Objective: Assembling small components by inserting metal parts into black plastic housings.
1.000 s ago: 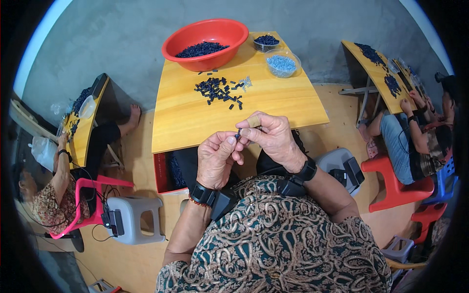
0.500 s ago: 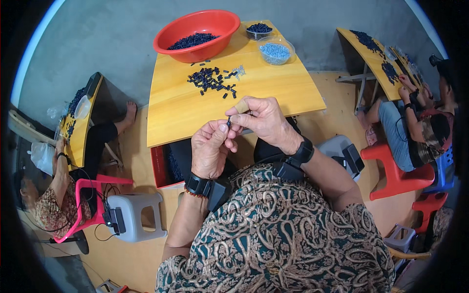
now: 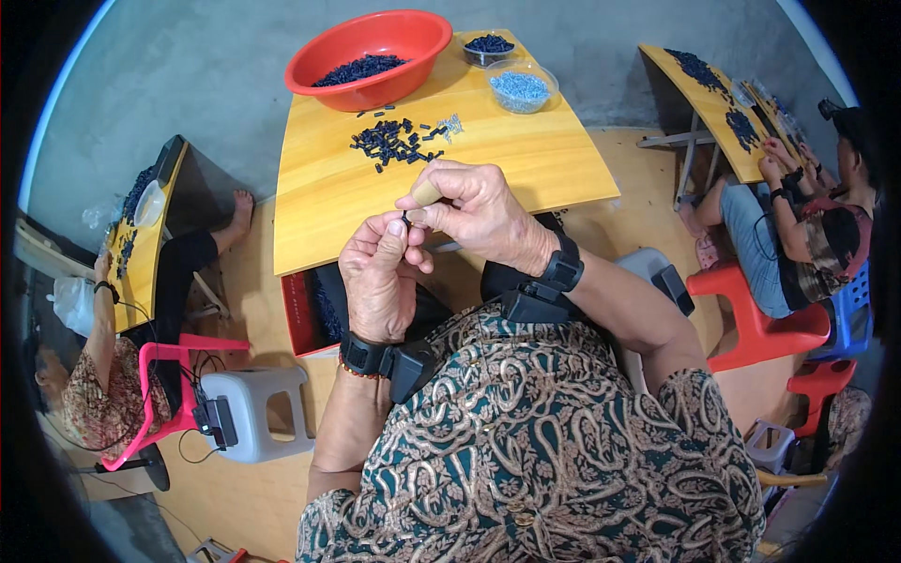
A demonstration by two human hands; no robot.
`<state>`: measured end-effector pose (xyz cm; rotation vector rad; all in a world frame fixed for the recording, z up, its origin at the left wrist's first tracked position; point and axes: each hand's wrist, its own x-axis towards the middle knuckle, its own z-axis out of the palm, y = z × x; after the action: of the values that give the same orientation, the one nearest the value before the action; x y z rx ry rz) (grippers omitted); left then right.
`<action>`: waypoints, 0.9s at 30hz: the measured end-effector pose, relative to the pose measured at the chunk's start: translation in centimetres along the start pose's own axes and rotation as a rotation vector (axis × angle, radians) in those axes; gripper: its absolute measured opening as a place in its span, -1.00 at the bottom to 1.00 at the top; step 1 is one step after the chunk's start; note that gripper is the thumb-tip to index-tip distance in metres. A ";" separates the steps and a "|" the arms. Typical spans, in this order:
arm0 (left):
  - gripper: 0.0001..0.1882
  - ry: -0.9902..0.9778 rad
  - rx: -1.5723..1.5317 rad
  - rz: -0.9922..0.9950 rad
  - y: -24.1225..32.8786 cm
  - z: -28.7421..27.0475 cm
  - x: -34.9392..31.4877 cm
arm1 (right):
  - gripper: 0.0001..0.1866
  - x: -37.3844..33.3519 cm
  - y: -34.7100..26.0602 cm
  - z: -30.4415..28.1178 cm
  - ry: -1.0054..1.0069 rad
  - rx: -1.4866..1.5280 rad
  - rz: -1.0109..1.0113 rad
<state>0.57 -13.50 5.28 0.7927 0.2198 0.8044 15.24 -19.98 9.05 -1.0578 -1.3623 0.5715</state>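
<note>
Above the near edge of the wooden table point(image 3: 324, 220), my two hands meet with closed fingertips. Between the thumb and fingers of my left hand point(image 3: 380, 281) sits a small dark cylindrical piece point(image 3: 405, 217), mostly covered by the fingers. My right hand point(image 3: 483, 211), with a tan wrap on its index finger, pinches at the top of that same piece. Beyond the hands lies a loose pile of dark cylindrical pieces point(image 3: 394, 143). Next to it is a small heap of thin silvery bits point(image 3: 450, 127).
At the table's far side stand a red basin point(image 3: 436, 47) of dark pieces, a clear tub point(image 3: 523, 89) of light-blue bits and a smaller dark-filled tub point(image 3: 488, 49). Under the table is a red box point(image 3: 302, 319). People work at tables on both sides, near a grey stool point(image 3: 253, 413).
Both hands have shifted left and slightly up in the picture, still together on the small dark piece. The whole view has moved a little.
</note>
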 end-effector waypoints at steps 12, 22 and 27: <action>-0.90 0.010 0.084 -0.100 -1.8 -0.1 -0.4 | -0.88 -2.4 1.4 -1.2 -0.012 -0.239 -0.131; -0.86 0.054 -0.018 -0.147 -2.0 -1.1 0.5 | -0.49 -2.8 0.6 -1.3 -0.010 0.036 0.255; -0.86 0.090 -0.058 -0.193 -1.9 -1.3 0.6 | -0.57 -1.8 1.2 -0.5 -0.087 -0.422 0.043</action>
<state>1.44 -13.18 3.15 0.6704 0.3469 0.6617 15.68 -21.11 7.19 -1.4165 -1.5812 0.3707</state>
